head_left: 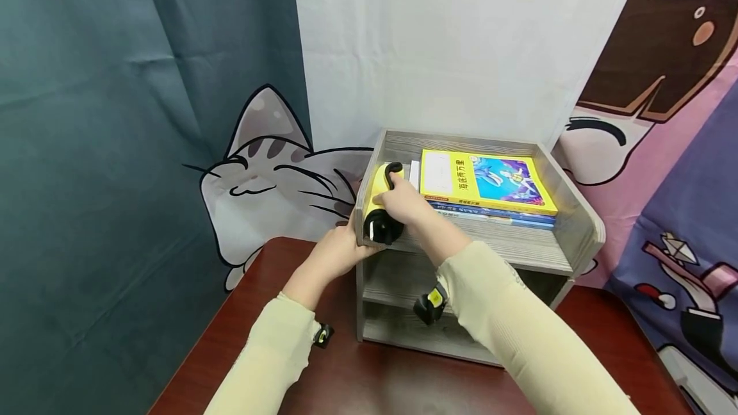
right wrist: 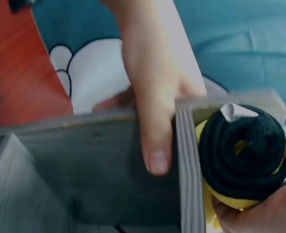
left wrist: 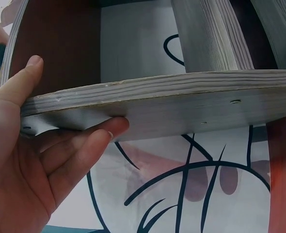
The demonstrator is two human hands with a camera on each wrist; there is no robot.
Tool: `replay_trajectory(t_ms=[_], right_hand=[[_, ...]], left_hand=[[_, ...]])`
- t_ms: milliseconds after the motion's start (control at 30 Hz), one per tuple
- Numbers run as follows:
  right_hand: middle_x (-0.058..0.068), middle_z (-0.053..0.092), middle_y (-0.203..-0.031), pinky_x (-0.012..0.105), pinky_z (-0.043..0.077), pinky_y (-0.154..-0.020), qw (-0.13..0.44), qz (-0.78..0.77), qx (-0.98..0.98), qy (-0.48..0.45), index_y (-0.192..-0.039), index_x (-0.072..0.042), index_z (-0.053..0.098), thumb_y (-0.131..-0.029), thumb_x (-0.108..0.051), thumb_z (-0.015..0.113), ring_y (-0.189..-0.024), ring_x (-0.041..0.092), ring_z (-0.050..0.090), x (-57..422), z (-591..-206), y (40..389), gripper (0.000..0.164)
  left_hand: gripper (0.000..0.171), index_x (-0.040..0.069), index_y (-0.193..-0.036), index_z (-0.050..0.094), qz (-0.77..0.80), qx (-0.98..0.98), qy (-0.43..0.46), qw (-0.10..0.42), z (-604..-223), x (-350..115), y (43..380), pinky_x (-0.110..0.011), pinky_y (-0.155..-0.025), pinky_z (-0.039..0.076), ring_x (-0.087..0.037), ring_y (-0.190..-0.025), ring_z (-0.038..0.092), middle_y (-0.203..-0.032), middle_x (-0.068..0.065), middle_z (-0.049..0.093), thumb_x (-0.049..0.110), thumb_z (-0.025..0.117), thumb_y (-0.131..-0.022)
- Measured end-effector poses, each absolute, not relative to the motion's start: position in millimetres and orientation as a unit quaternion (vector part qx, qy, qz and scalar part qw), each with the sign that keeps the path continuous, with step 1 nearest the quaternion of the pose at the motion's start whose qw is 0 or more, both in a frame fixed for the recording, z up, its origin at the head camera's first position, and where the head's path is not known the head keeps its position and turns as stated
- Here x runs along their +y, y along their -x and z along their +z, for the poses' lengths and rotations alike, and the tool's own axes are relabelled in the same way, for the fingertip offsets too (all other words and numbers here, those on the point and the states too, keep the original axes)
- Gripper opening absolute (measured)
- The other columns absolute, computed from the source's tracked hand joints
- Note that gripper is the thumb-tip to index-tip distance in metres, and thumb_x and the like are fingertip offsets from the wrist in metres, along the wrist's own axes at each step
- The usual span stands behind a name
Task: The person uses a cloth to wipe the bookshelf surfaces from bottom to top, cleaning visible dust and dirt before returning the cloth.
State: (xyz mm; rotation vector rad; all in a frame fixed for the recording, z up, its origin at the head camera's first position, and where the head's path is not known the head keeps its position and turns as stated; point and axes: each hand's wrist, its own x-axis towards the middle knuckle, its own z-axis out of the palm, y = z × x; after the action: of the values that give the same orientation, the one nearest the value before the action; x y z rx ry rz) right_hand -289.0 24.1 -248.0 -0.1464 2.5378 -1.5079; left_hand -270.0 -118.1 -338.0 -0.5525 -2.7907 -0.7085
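A grey wood-grain desk shelf [head_left: 501,245] stands on the table with an open top tier. My left hand [head_left: 336,250] grips the lower front edge of its left side wall, thumb on the inner face and fingers along the outside, as the left wrist view shows with the wall [left wrist: 191,97] between them. In the top tier's left corner my right hand [head_left: 403,202] holds a rolled yellow-and-black cloth item [head_left: 383,228]. Its coiled black end [right wrist: 240,153] carries a white tag and faces out, close against the side wall. The fingers behind the roll are partly hidden.
Right of the roll, a yellow picture book [head_left: 490,181] lies on top of stacked books [head_left: 496,215]. Lower compartments [head_left: 403,325] open below. The shelf stands on a red-brown table [head_left: 346,376], with printed curtains [head_left: 248,165] behind it.
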Motion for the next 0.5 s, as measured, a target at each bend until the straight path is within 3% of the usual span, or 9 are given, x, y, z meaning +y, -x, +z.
replay_trajectory(t_ms=[267, 500], right_hand=[[0.017, 0.025, -0.147, 0.038, 0.030, -0.102, 0.113, -0.490, 0.863, 0.043, -0.148, -0.003, 0.014, -0.088, -0.007, 0.056, -0.130, 0.027, 0.031, 26, -242, 326, 0.073], [0.020, 0.021, -0.148, 0.039, 0.025, -0.105, 0.104, -0.405, 0.907, 0.056, -0.146, 0.001, 0.018, -0.086, -0.013, 0.059, -0.134, 0.029, 0.024, 32, -237, 353, 0.074]], left_hand=[[0.078, 0.009, -0.142, 0.024, -0.247, -0.947, 0.175, 0.103, -339, -119, 267, -0.045, -0.070, 0.047, -0.032, -0.078, 0.064, -0.092, -0.018, 0.066, 0.046, 0.061, -0.084], [0.081, 0.005, -0.142, 0.024, -0.237, -0.948, 0.180, 0.112, -340, -118, 268, -0.045, -0.065, 0.047, -0.033, -0.073, 0.064, -0.086, -0.018, 0.066, 0.046, 0.062, -0.083]])
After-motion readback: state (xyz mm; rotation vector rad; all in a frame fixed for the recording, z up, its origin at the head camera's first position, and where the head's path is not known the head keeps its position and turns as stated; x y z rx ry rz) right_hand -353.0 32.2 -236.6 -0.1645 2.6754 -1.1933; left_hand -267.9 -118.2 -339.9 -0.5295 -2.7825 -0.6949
